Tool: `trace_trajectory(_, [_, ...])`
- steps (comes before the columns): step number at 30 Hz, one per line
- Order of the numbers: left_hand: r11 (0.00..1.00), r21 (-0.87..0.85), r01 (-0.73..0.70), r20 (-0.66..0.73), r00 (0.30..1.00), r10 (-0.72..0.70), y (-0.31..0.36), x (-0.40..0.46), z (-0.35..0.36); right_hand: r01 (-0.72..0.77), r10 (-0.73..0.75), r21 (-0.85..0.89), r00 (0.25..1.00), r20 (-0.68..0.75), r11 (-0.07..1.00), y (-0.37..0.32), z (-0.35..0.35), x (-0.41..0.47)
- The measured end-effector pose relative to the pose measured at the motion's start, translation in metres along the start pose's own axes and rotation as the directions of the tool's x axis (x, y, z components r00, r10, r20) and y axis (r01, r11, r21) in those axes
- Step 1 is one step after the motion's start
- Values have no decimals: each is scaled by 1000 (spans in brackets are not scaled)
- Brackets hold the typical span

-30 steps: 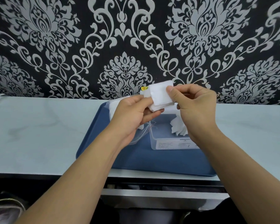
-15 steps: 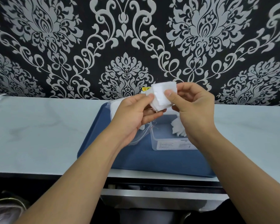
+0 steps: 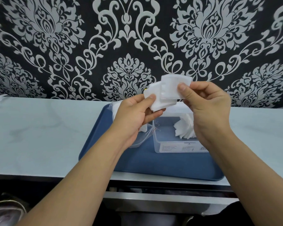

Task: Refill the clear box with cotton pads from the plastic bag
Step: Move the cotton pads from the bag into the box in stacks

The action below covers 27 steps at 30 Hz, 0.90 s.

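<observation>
Right hand (image 3: 207, 110) has peeled one cotton pad (image 3: 176, 88) rightward off the stack (image 3: 155, 98) the left hand (image 3: 134, 115) pinches; both grip above the clear box (image 3: 173, 141), which sits on the tray. That pad looks ready to drop in.

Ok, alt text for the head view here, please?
Two hands pull white cotton pads apart above a blue tray: the left hand grips a small stack, the right hand pinches one pad. Below, a clear box holds some pads.
</observation>
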<state>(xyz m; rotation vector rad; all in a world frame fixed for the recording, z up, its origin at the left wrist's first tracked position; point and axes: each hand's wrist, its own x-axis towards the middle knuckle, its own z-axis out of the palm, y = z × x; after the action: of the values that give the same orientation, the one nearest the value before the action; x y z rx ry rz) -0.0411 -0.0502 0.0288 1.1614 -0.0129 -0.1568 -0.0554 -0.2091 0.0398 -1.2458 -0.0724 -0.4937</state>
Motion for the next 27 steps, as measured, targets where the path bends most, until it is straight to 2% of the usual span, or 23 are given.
trace_trajectory(3, [999,41,-19,-22,1000,20,-1,1,-1,-54,48,46,993,110,997,-4,-4,2])
trace_trajectory(5, [997,66,-26,0,1000,26,-1,0,0,-77,81,-30,981,177,997,-3,-3,1])
trace_trajectory(8, [997,77,-31,37,999,28,-2,-2,4,-37,63,-166,986,156,985,3,0,0])
trace_trajectory(12, [995,82,-49,93,995,41,-4,-3,4,22,2,-215,994,110,976,7,-1,2])
trace_trajectory(17, [987,139,-76,165,985,52,-4,0,-3,145,-83,-351,979,186,925,7,-4,3])
trace_trajectory(20, [999,46,18,211,977,-27,3,-1,-8,164,-72,-392,969,237,905,7,-6,4])
trace_trajectory(22, [997,57,56,180,981,-66,4,-2,-7,197,-81,-417,957,279,887,9,-6,4])
trace_trajectory(24, [987,156,42,103,993,-59,1,-1,-5,234,-89,-449,943,320,862,12,-6,4])
trace_trajectory(27, [980,200,10,83,996,-27,-2,0,-5,298,-104,-523,924,367,799,13,-5,2])
